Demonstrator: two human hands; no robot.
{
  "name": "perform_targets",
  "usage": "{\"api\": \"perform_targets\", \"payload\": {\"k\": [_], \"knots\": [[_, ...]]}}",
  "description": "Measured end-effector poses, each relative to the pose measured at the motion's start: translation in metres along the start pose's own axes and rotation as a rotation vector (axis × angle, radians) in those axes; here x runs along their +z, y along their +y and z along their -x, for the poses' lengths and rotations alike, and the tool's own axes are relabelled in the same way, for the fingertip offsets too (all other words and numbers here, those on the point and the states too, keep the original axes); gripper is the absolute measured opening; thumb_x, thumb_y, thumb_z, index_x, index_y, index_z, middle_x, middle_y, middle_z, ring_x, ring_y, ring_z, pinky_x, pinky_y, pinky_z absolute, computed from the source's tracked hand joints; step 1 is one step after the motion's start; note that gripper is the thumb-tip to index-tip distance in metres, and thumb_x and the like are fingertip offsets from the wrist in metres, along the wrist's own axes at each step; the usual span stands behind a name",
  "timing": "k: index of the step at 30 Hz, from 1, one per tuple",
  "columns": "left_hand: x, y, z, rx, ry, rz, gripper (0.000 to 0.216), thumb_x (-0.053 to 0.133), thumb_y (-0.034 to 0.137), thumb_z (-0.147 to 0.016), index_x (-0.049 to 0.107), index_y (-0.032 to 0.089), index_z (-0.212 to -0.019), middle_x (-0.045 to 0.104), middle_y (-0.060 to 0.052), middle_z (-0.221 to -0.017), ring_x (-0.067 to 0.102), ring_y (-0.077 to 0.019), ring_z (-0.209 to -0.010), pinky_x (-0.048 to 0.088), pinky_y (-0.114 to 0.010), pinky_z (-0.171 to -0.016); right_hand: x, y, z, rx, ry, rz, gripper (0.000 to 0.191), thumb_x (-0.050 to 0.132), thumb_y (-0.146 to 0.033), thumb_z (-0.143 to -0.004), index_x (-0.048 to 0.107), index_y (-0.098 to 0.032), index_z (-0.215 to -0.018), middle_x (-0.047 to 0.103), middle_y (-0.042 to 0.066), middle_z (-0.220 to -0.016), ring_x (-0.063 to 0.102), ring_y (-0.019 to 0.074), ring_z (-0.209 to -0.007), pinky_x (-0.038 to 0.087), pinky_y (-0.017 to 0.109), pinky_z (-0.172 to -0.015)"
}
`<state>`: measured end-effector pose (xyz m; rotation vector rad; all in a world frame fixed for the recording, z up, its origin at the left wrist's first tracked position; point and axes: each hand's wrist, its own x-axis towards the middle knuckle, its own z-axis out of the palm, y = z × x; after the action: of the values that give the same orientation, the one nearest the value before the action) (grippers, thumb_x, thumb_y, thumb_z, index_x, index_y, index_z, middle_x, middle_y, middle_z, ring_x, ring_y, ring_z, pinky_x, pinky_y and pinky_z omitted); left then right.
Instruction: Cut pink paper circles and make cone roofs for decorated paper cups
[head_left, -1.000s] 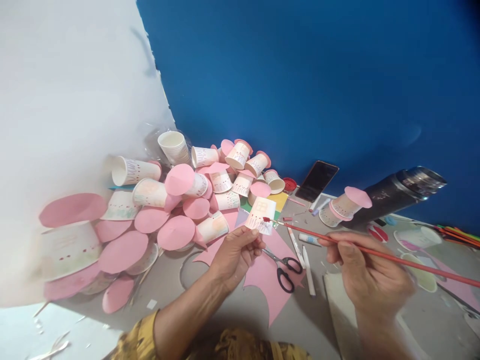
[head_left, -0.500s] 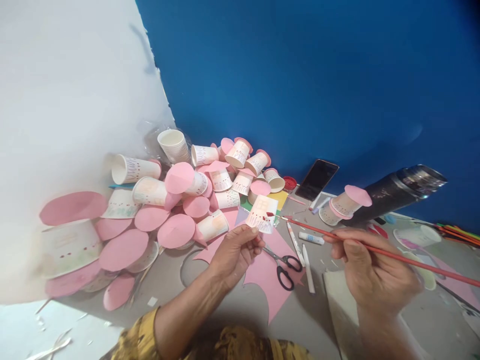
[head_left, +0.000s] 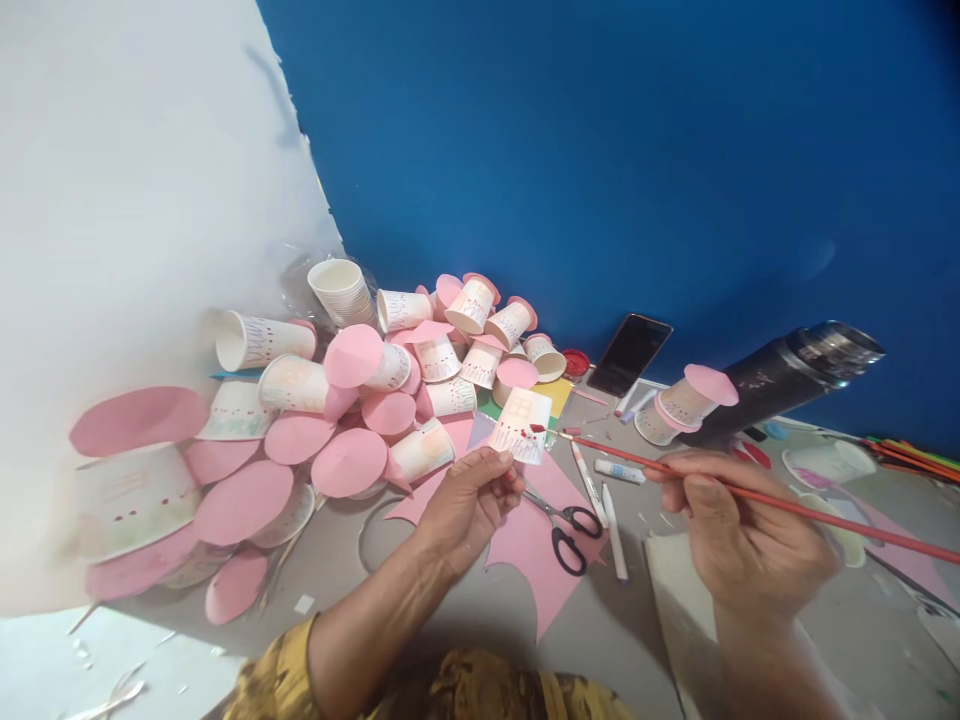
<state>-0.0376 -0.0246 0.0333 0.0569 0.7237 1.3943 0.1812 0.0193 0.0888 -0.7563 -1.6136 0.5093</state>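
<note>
My left hand [head_left: 469, 500] is closed on an upside-down white paper cup [head_left: 522, 424] with coloured marks, held by its rim above the table. My right hand [head_left: 739, 540] pinches a long red paintbrush [head_left: 757, 497]. The brush's red-tipped end touches the cup's side, where small red dots show near the lower edge.
A heap of decorated paper cups with pink cone tops [head_left: 360, 400] lies at the left. Scissors [head_left: 564, 525] rest on pink paper [head_left: 536, 560]. White markers [head_left: 607, 510], a phone [head_left: 628, 354], a black flask [head_left: 787, 375] and another pink-capped cup [head_left: 682, 402] lie behind.
The brush tip has shifted slightly right along the cup's side, and more red dots show there. Both hands stay in nearly the same place.
</note>
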Motion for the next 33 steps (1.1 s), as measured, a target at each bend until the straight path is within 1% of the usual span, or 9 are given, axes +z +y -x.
{"api": "perform_targets", "payload": {"k": [3,7,11,14,17,25,27,30,33], "knots": [[0.0023,0.0013,0.0013,-0.036,0.005,0.046,0.028,0.087,0.016,-0.067,0.059,0.015,-0.071,0.062,-0.001,-0.063,0.06,-0.0109,-0.06,0.044,-0.019,-0.054,-0.0003,-0.0002,-0.0011,-0.006,0.03,-0.018,0.01,0.07,-0.018,-0.094,0.079,-0.019,-0.098,0.077,0.004,-0.078,0.064,0.0137,-0.055,0.052,0.027,-0.047],[0.006,0.0028,0.0025,-0.088,-0.016,0.098,0.022,0.078,0.011,-0.076,0.057,0.015,-0.07,0.059,0.001,-0.061,0.057,-0.0104,-0.057,0.043,-0.02,-0.052,-0.0028,0.0003,-0.0042,-0.011,0.089,-0.037,0.01,0.071,-0.019,-0.093,0.08,-0.019,-0.097,0.076,0.003,-0.077,0.063,0.014,-0.053,0.052,0.028,-0.044],[0.0079,0.0036,0.0027,-0.112,0.026,0.136,0.017,0.067,0.009,-0.086,0.058,0.015,-0.073,0.059,0.0,-0.062,0.056,-0.0105,-0.056,0.042,-0.021,-0.051,-0.005,-0.0016,-0.0058,-0.022,0.103,-0.011,0.008,0.073,-0.022,-0.093,0.08,-0.019,-0.095,0.075,0.003,-0.077,0.064,0.0138,-0.052,0.051,0.028,-0.043],[0.0079,0.0041,0.0022,-0.127,0.041,0.159,0.019,0.061,0.009,-0.091,0.058,0.014,-0.073,0.057,0.0,-0.063,0.055,-0.0102,-0.055,0.042,-0.022,-0.051,-0.0061,-0.0046,-0.0068,-0.019,0.139,0.002,0.008,0.073,-0.022,-0.092,0.08,-0.019,-0.093,0.074,0.002,-0.076,0.063,0.0129,-0.051,0.05,0.027,-0.043],[0.0073,0.0042,0.0011,-0.133,0.033,0.17,0.02,0.06,0.009,-0.092,0.058,0.014,-0.073,0.056,0.0,-0.064,0.054,-0.0101,-0.055,0.042,-0.022,-0.051,-0.0067,-0.0052,-0.0067,-0.027,0.125,-0.002,0.008,0.072,-0.02,-0.092,0.08,-0.019,-0.093,0.073,0.002,-0.075,0.063,0.0127,-0.05,0.049,0.027,-0.043],[0.0074,0.0038,0.0018,-0.131,0.03,0.161,0.022,0.062,0.01,-0.092,0.058,0.013,-0.07,0.055,0.0,-0.064,0.053,-0.0101,-0.056,0.042,-0.022,-0.051,-0.0064,0.0002,-0.0006,-0.008,-0.027,0.056,0.01,0.069,-0.016,-0.093,0.078,-0.019,-0.096,0.076,0.002,-0.076,0.063,0.0128,-0.052,0.051,0.027,-0.046],[0.0078,0.0042,0.0021,-0.131,0.037,0.16,0.022,0.063,0.011,-0.091,0.058,0.013,-0.07,0.055,0.0,-0.064,0.053,-0.0099,-0.056,0.042,-0.022,-0.051,-0.0059,-0.0003,-0.0012,-0.008,-0.016,0.045,0.011,0.069,-0.016,-0.093,0.078,-0.02,-0.098,0.077,0.002,-0.076,0.062,0.0131,-0.052,0.05,0.027,-0.046],[0.008,0.0051,0.0018,-0.133,0.043,0.167,0.021,0.062,0.011,-0.091,0.057,0.013,-0.071,0.054,0.0,-0.064,0.052,-0.0094,-0.055,0.042,-0.021,-0.051,-0.0058,-0.0011,-0.0035,-0.018,0.042,0.0,0.01,0.07,-0.017,-0.093,0.079,-0.019,-0.097,0.077,0.003,-0.077,0.063,0.014,-0.051,0.051,0.029,-0.046],[0.0075,0.0059,0.0015,-0.138,0.029,0.178,0.022,0.063,0.011,-0.091,0.056,0.014,-0.07,0.053,0.001,-0.064,0.051,-0.0089,-0.055,0.042,-0.021,-0.051,-0.0066,-0.0021,-0.0058,-0.028,0.087,0.006,0.009,0.071,-0.019,-0.092,0.08,-0.02,-0.095,0.076,0.003,-0.079,0.064,0.0145,-0.051,0.052,0.031,-0.046]]}}
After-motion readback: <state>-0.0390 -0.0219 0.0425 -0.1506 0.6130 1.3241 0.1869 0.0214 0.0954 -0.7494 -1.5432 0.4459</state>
